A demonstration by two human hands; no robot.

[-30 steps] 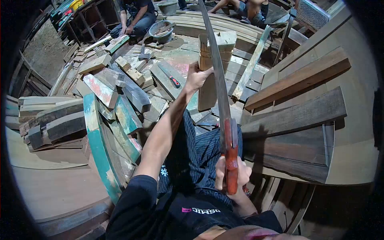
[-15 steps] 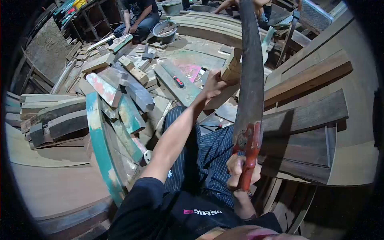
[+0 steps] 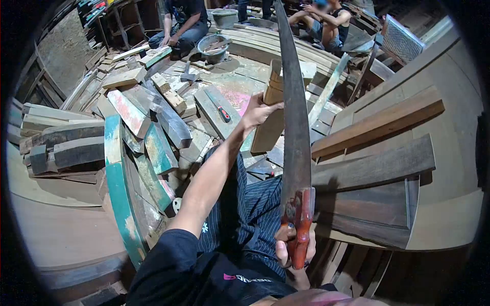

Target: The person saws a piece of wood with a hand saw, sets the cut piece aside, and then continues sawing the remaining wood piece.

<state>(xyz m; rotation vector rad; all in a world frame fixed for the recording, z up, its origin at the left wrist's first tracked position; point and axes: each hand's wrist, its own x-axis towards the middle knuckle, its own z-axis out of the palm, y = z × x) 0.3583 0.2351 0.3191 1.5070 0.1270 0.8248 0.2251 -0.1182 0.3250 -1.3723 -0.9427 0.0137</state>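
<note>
The site is identified as a woodworking workshop. Lengths of timber (image 3: 76,153) are stacked at the left, and bare and paint-marked wood blocks (image 3: 168,125) are heaped across the floor (image 3: 240,69), which is littered with scraps. Long planks (image 3: 255,47) are laid along the far side. Wooden panelling (image 3: 449,127) is seen at the right, with loose boards (image 3: 377,163) rested against it. A handsaw (image 3: 296,117) is held in the foreground. A screwdriver (image 3: 223,113) is placed on a flat plank. A tub (image 3: 213,55) is positioned near a seated person (image 3: 189,18).
</note>
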